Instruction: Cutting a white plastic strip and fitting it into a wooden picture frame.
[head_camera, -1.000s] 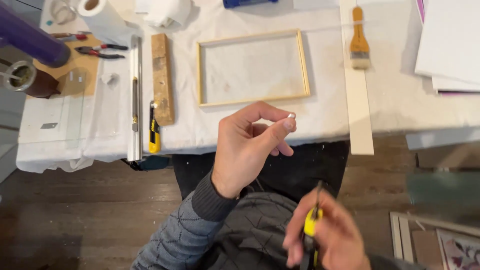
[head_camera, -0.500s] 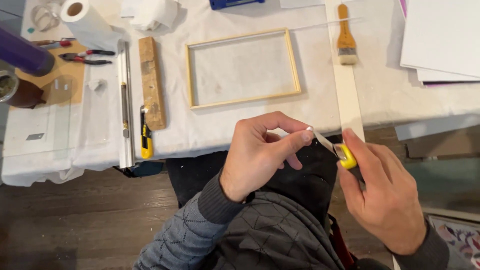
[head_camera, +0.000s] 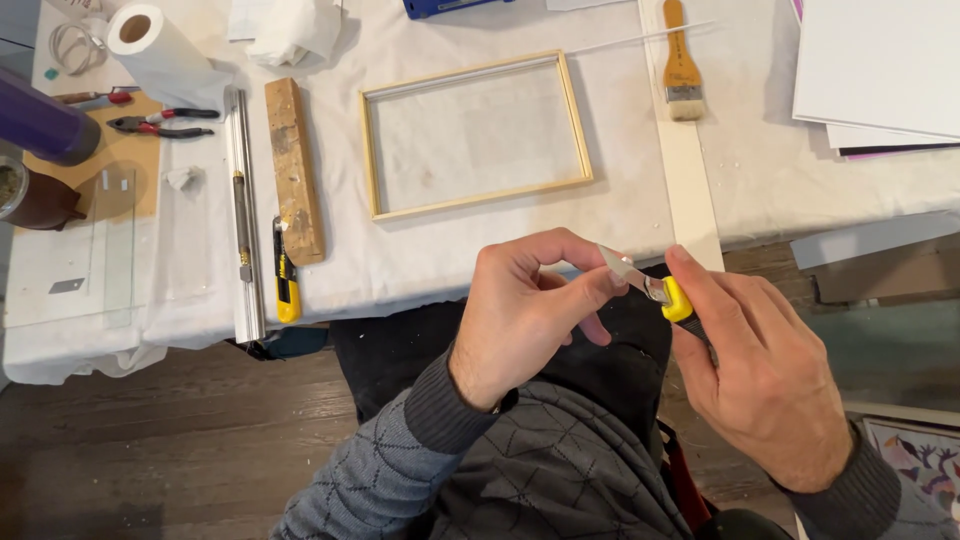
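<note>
My right hand (head_camera: 765, 375) grips a yellow utility knife (head_camera: 672, 296), its blade extended up and to the left. My left hand (head_camera: 530, 310) pinches the blade tip (head_camera: 615, 263) between thumb and fingers. Both hands hover over my lap, just in front of the table's near edge. A light wooden frame (head_camera: 470, 205) lies flat on the white cloth-covered table (head_camera: 420, 270) above my left hand.
A worn wooden block (head_camera: 293, 170), a second yellow knife (head_camera: 285, 285) and a metal ruler (head_camera: 240, 210) lie left of the frame. Pliers (head_camera: 160, 125), a paper roll (head_camera: 150, 45), a brush (head_camera: 682, 65), white boards (head_camera: 880, 70) and a long white strip (head_camera: 690, 190) surround it.
My right hand rose from low over my lap with the knife and met my left hand, which now pinches the blade. The view shifted slightly.
</note>
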